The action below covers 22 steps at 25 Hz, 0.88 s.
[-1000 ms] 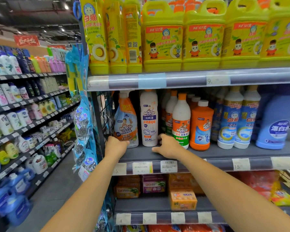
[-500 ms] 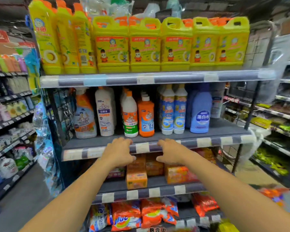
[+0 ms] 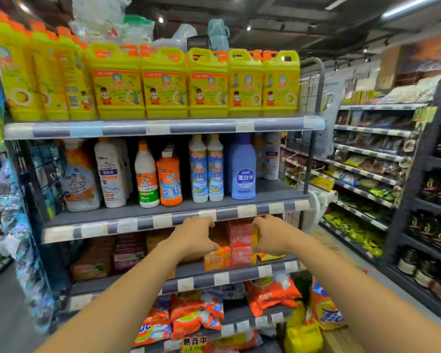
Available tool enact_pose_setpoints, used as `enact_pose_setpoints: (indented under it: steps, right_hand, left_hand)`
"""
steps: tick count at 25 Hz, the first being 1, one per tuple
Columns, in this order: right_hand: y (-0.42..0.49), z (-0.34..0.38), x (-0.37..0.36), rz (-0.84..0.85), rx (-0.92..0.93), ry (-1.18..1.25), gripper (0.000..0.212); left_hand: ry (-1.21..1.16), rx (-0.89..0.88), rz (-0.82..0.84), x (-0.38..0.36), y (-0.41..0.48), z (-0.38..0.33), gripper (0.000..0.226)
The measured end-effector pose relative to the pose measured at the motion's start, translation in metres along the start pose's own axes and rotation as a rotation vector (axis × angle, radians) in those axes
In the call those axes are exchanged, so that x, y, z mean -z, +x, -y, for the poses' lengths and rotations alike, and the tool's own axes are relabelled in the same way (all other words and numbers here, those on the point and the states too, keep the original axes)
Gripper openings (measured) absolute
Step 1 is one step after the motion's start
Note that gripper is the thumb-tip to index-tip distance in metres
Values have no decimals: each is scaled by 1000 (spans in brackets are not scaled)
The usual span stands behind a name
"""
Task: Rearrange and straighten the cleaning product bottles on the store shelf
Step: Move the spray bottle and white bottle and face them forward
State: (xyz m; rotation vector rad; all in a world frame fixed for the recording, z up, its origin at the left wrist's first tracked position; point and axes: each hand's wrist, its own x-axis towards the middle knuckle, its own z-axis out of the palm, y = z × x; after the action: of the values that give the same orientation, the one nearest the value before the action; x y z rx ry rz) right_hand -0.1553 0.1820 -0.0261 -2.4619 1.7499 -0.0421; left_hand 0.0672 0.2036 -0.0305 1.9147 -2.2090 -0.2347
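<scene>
1. The fingers [image 3: 206, 221] of our left hand [image 3: 192, 236] are loosely bent and hold nothing; the hand has dropped just under the shelf edge [image 3: 127, 225].
2. Our right hand [image 3: 274, 235] is also loose and empty, and now lower.
3. The bottles [image 3: 145, 174] stand upright on the shelf above, untouched; we judge this row is finished.

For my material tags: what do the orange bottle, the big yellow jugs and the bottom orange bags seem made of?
Orange bottle: opaque rigid plastic by the look, smooth moulded body. Yellow jugs: likely rigid plastic too, handles moulded in, slight sheen. Orange bags: thin glossy film, probably plastic; they crumple and crease.
</scene>
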Motion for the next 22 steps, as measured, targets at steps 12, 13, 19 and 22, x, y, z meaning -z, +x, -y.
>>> enact_pose_setpoints:
  steps: [12, 13, 19, 22]
  right_hand:
    - [19, -87, 37, 34, -73, -29, 63]
    - [28, -96, 38, 40, -76, -44, 62]
    - [85, -144, 59, 18, -45, -146, 55]
    - [104, -170, 58, -19, -56, -101, 59]
  left_hand:
    - [108, -102, 146, -4, 74, -73, 61]
    - [113, -105, 153, -4, 86, -78, 62]
    - [91, -140, 138, -10, 157, -107, 61]
    - [103, -160, 121, -16, 186, -126, 57]
